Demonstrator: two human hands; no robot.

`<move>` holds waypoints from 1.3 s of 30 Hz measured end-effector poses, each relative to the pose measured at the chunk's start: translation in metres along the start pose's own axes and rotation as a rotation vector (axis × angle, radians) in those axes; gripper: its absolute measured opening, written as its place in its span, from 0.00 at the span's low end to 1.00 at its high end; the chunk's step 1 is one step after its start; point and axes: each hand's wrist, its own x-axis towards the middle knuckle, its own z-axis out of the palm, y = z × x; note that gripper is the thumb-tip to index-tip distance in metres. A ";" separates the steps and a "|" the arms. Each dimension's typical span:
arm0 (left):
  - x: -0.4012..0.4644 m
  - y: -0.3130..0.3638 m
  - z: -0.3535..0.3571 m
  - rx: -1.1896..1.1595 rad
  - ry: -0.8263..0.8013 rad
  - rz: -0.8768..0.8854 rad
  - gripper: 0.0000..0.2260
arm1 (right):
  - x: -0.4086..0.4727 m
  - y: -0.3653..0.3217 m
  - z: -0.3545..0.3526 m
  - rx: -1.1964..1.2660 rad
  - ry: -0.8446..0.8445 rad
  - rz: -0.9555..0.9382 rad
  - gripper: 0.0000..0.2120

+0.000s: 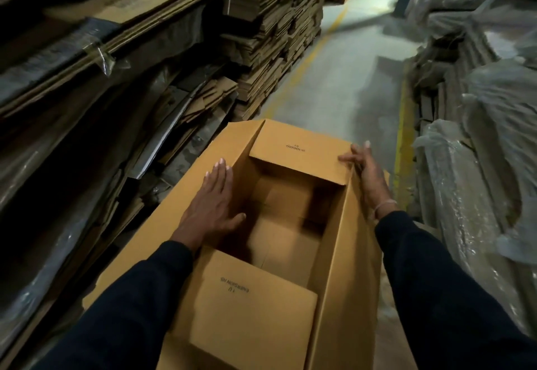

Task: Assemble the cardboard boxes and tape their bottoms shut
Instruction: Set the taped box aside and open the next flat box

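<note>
Near short flap [250, 308] folded inward over the open box [287, 224], which stands on the aisle floor [348, 78]. Left hand [210, 204] pressed flat, fingers straight, on the left long flap. Right hand [367, 172] lies against the right wall; fingertips touch the far short flap [299, 151], grip unclear. Step: folding flaps. Next likely: close long flaps, then tape; no tape visible.

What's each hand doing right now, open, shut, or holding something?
Left hand: open, fingers straight, lying flat on the cardboard box's long left flap.
Right hand: open, fingers on the far end flap and the box's right side.
</note>
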 end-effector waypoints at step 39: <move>-0.124 -0.070 -0.129 -0.311 0.182 -0.262 0.24 | -0.228 0.010 0.127 -1.431 -0.053 -0.010 0.39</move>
